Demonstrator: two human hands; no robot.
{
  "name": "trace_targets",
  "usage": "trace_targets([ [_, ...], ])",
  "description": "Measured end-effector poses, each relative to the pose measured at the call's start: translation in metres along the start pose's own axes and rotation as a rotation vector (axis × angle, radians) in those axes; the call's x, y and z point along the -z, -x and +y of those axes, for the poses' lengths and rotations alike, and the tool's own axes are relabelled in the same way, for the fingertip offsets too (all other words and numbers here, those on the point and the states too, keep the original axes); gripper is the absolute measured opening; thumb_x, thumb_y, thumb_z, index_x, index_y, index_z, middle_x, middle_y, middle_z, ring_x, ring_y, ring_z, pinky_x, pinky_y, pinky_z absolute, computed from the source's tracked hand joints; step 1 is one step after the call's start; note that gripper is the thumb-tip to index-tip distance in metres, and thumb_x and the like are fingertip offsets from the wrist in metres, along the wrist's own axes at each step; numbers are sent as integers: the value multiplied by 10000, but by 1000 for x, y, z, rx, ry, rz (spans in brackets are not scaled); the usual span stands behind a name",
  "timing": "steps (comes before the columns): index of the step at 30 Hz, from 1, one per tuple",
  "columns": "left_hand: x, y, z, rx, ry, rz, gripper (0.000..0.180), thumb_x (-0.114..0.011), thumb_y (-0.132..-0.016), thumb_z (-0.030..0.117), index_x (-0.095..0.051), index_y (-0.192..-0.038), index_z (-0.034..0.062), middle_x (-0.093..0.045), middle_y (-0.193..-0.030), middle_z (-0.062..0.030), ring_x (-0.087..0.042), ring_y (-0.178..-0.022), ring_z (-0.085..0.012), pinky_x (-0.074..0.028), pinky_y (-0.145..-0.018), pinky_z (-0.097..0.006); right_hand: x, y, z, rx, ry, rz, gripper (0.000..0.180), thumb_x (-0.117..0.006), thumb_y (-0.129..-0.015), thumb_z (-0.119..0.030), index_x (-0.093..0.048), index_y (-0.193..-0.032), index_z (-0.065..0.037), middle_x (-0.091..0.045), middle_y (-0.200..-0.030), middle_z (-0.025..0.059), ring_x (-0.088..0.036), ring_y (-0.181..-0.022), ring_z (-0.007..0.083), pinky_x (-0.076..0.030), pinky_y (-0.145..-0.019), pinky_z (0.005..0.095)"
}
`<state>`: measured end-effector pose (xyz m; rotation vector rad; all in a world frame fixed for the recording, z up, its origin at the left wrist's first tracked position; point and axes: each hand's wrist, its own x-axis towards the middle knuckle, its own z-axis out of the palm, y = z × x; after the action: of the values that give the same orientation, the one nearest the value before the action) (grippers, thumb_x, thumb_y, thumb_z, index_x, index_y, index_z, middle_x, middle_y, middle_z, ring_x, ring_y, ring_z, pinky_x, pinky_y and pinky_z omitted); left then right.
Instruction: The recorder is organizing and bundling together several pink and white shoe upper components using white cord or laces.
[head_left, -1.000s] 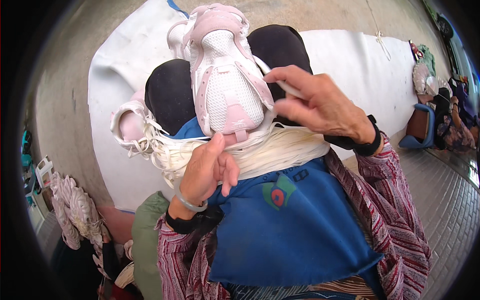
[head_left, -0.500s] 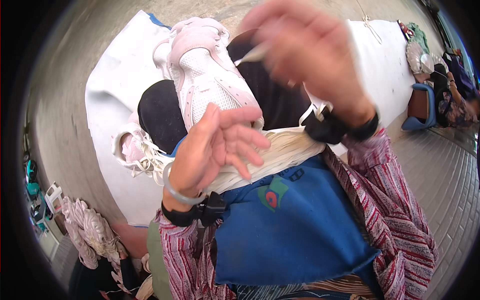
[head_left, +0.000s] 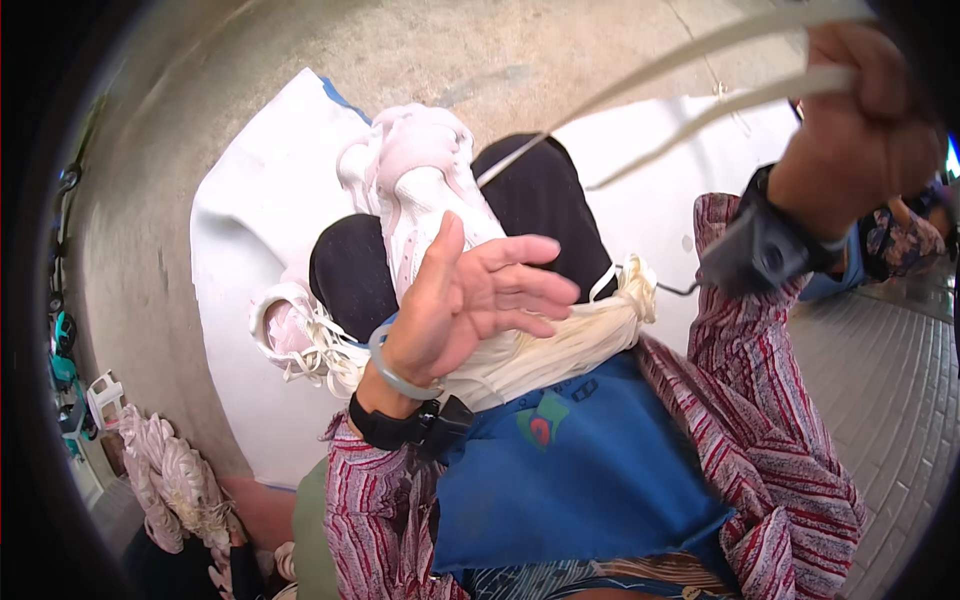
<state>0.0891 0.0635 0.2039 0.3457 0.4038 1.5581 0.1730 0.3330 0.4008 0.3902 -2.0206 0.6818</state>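
Observation:
A pink and white shoe (head_left: 420, 190) rests sole-up on my black-clad knees. My right hand (head_left: 865, 120) is raised high at the upper right, shut on a cream shoelace (head_left: 680, 60) that runs taut down to the shoe. My left hand (head_left: 480, 300) hovers open above the shoe's heel end, fingers spread and pointing right, holding nothing. A thick bundle of cream laces (head_left: 560, 345) lies across my lap on a blue apron (head_left: 570, 470). A second pink shoe (head_left: 285, 325) lies by my left knee.
A white sheet (head_left: 250, 220) covers the concrete floor under my legs. Several pink shoes (head_left: 165, 480) are heaped at the lower left. Another person's patterned sleeve (head_left: 905, 240) shows at the right edge, above a tiled floor (head_left: 880, 370).
My right hand has swung up and to the right, pulling the lace out long from the shoe. My left hand has lifted off the lace bundle and spread open over the shoe.

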Motion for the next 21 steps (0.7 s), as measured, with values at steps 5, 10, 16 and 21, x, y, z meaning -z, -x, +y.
trace_targets([
  [5, -9, -34, 25, -163, 330, -7, 740, -241, -956, 575, -418, -1250, -82, -494, -1267, -254, -520, -1141, -356, -423, -991, -446, -40, -23, -58, 77, -370, -48, 59, -523, -860, 16, -580, -848, 10, -497, -550, -3, -438, -450, 72, -391, -430, 241],
  [10, -4, -24, 49, -443, 629, -332, 483, -329, -1001, 343, -468, -1199, -75, -533, -1230, -206, -489, -1184, -322, -372, -1059, -448, 51, -32, -47, 10, -733, -52, 102, -495, -874, -22, -554, -792, -12, -504, -546, 11, -438, -428, 79, -358, -391, 242],
  [16, -29, 44, 90, -671, 511, -236, 328, -311, -999, 105, -375, -1235, -114, -530, -941, -87, -544, -998, -245, -362, -1068, -454, 35, -35, -44, -112, -1205, 22, 179, -463, -891, -68, -523, -725, -39, -512, -540, 29, -437, -402, 87, -318, -345, 242],
  [21, -34, 67, 89, -773, 473, -147, 255, -333, -989, 93, -400, -1163, -82, -483, -762, -5, -580, -849, -151, -400, -998, -456, 6, -18, -52, -157, -1576, 101, 248, -436, -904, -106, -497, -669, -61, -519, -536, 44, -437, -380, 95, -284, -306, 243],
])
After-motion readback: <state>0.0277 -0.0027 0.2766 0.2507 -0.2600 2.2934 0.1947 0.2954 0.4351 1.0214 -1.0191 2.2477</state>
